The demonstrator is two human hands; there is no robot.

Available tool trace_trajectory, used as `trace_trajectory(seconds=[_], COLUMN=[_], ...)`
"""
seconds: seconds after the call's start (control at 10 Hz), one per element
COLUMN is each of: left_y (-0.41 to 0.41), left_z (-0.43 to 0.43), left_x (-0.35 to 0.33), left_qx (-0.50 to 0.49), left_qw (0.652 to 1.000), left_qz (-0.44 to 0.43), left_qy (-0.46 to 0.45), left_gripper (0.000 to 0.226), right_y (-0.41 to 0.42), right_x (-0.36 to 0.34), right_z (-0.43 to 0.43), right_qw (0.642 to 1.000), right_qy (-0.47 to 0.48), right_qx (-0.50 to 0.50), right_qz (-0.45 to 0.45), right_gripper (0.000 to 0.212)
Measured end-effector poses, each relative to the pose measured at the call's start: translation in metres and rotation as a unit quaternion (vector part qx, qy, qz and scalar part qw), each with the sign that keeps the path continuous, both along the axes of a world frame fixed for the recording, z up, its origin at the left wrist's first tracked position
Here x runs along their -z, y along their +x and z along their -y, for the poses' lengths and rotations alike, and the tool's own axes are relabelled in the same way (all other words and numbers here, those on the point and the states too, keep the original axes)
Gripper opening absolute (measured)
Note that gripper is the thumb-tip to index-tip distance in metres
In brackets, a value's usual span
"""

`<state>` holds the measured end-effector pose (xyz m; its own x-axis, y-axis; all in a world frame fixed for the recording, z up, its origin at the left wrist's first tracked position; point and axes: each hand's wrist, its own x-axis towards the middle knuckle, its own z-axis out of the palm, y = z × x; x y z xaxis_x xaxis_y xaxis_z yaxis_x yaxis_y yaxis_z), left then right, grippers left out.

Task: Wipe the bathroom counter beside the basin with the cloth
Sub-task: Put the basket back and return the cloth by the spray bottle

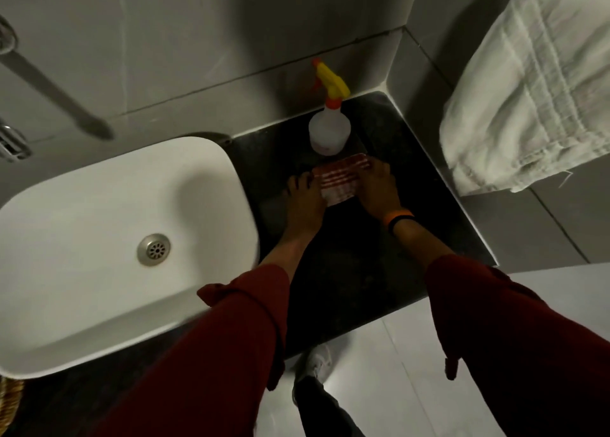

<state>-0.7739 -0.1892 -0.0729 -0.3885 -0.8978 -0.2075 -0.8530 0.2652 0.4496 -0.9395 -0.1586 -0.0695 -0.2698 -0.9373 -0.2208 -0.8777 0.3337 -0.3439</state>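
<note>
A folded red-and-white striped cloth (340,180) lies flat on the dark counter (412,205) to the right of the white basin (99,238). My left hand (302,202) rests on the cloth's left edge, fingers touching it. The cloth's right edge lies under my right hand (376,187), which wears an orange and black wristband. Both hands press the cloth from either side. Dark red sleeves cover both forearms.
A white spray bottle (329,129) with a yellow trigger stands just behind the cloth near the wall corner. A white towel (528,90) hangs at the right. A chrome tap (49,86) reaches over the basin's back left. The counter's front edge meets light floor tiles below.
</note>
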Motion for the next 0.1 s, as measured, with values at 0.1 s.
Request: trace_trajectory(seconds=[0.1], left_y=[0.0040], left_z=[0.0030], left_x=[-0.0114], left_qx=[-0.001], left_qw=[0.998], left_qz=[-0.013], left_qy=[-0.054], left_gripper=[0.059], right_y=[0.0102], right_x=[-0.0153], right_z=[0.0038], right_qw=[0.997], right_qy=[-0.062], right_qx=[-0.041], right_qz=[-0.034], right_gripper=[0.048])
